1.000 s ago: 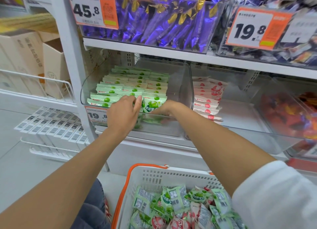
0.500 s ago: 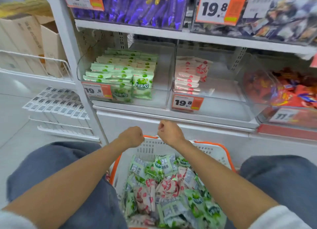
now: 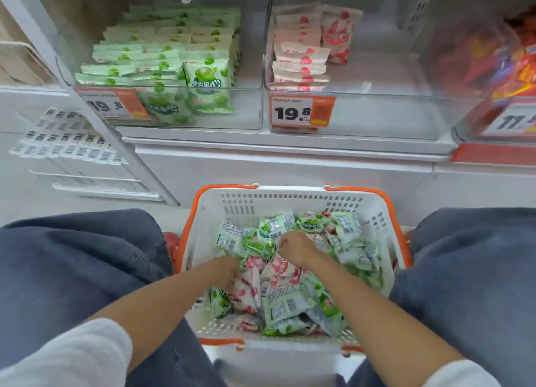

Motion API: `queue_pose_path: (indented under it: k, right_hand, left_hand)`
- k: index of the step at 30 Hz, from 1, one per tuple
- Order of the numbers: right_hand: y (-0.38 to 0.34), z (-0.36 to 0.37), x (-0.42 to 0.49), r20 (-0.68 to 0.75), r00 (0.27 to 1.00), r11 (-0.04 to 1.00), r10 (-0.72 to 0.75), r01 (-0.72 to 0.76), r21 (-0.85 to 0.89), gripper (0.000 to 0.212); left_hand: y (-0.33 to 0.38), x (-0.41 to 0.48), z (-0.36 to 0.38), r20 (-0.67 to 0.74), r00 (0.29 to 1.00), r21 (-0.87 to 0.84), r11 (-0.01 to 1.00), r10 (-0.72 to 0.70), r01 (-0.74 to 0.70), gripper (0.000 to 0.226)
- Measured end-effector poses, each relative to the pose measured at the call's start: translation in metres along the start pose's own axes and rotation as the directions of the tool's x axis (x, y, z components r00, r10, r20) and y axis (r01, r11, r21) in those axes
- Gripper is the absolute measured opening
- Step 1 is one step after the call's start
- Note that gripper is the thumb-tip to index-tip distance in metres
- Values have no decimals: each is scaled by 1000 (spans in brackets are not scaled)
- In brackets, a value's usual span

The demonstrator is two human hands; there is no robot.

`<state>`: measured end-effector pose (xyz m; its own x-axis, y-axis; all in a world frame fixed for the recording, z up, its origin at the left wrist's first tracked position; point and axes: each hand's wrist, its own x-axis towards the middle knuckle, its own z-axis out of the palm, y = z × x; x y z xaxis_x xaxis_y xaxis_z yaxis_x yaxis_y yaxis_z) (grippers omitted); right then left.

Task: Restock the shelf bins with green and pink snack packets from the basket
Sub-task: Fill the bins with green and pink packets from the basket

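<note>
Both of our 2 hands are down in the 1 white plastic basket with orange handles [image 3: 290, 196], which sits between our knees. Our left hand [image 3: 229, 270] is blurred and half buried, so we cannot tell whether it holds anything. Our right hand [image 3: 293, 248] curls its fingers into the pile, but we cannot tell if it pinches a packet. Green snack packets [image 3: 311, 226] and pink snack packets [image 3: 282, 270] lie mixed there, too overlapped to count. Ahead stand 3 clear plastic shelf bins: the left bin [image 3: 246, 116] holds green rows, the middle bin [image 3: 377, 110] holds pink ones, and the right bin [image 3: 449, 52] holds red wrappers. We see 2 orange price tags [image 3: 301, 112] reading 19.8.
</note>
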<state>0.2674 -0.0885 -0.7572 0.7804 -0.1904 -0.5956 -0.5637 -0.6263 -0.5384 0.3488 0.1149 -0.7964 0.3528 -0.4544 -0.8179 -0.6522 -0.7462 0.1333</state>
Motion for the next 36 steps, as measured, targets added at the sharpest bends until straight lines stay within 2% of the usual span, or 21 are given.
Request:
queue_pose_path:
  k: [1,3,6,7,9,11,13,14,15,17,19,23,26,28,30,32,34,36]
  right_hand:
    - [1,0,0,2,1000,1000,-9,9,13,20]
    - [-1,-4,-2,45,998,997,-33,30,73,23]
    - [-9,-20,-9,206,975,978,-83,40,204,55]
    - [-13,-28,-13,207,972,969,-109,57,242,57]
    - [-24,-49,-25,94,982,942,-162,125,311,45]
    - [-33,-77,-40,-54,985,904,-163,171,392,38]
    - [-40,-109,-54,-120,980,842,-157,196,502,33]
    - [-44,-123,-60,-131,977,800,-168,213,560,29]
    - [-49,-138,-67,-144,974,759,-177,228,610,25]
    - [-58,-164,-81,-179,961,678,-210,275,682,21]
    - [-66,-187,-96,-224,943,634,-245,331,699,24]
    - [-73,-230,-115,-328,905,611,-271,425,667,26]
    - [-74,-263,-119,-376,878,606,-295,477,637,25]
    - [-76,-286,-115,-432,858,586,-276,507,632,25]
    - [-77,-312,-102,-510,830,584,-227,535,610,23]
    - [-75,-337,-80,-582,800,600,-146,539,591,18]
    - [-70,-357,-48,-614,785,659,-76,502,560,8]
    - [-71,-368,-13,-615,788,734,-18,428,527,6]
  left_hand:
    - [1,-1,0,-36,999,-26,999,33,-34,10]
    - [6,-5,-19,-122,987,-152,981,102,-120,28]
    - [19,-26,-72,-317,931,-282,919,183,-277,35]
    - [24,-35,-90,-395,895,-303,890,208,-340,34]
    - [35,-51,-122,-530,827,-398,808,184,-435,23]
    - [44,-62,-143,-693,720,-517,670,38,-533,15]
    - [58,-72,-158,-771,593,-615,508,-231,-603,28]
    - [66,-76,-166,-751,571,-658,450,-332,-604,35]
    - [78,-82,-173,-729,576,-684,414,-369,-601,40]
    - [103,-93,-186,-762,550,-647,442,-342,-621,48]
    - [129,-108,-203,-818,458,-576,507,-349,-641,54]
    - [161,-129,-246,-891,302,-454,648,-339,-612,58]
    - [173,-136,-284,-933,219,-359,709,-285,-607,57]
    - [180,-136,-312,-956,190,-293,750,-224,-593,59]
    - [182,-132,-342,-972,191,-224,798,-138,-560,56]
    - [174,-120,-370,-973,222,-164,870,-65,-466,48]
    - [159,-104,-390,-949,312,-128,957,-42,-262,44]
    - [145,-87,-402,-911,410,-74,994,-34,-84,45]
